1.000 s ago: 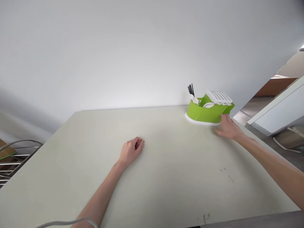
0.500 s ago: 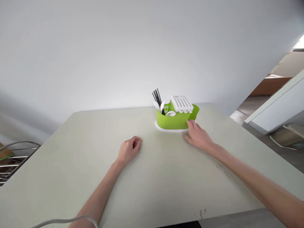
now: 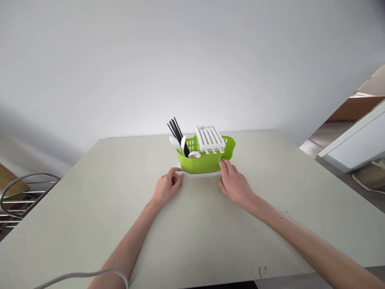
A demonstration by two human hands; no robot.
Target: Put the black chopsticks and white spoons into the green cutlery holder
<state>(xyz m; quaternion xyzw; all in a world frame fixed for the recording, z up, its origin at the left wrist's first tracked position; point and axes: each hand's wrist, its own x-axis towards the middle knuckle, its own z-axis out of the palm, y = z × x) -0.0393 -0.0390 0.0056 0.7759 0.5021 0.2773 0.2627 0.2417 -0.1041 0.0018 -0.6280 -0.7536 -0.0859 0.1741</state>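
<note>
A green utensil holder with a white slotted rack on top stands upright on a white base tray. Black chopsticks and white spoons lean out of its left end. My right hand is closed on the holder's front right side, its fingertips at the green edge. At the left end, my left hand has its fingers curled, with thumb and index tip at the tray's corner. Part of the tray's right end is hidden behind my right hand.
The pale tabletop reaches back to a white wall. A metal wire rack is beyond the table's left edge. A grey cable crosses my left forearm. White furniture stands off to the right.
The utensil holder has moved left and nearer, with my right hand on it. My left hand has gone from resting apart on the table to touching the tray's left end.
</note>
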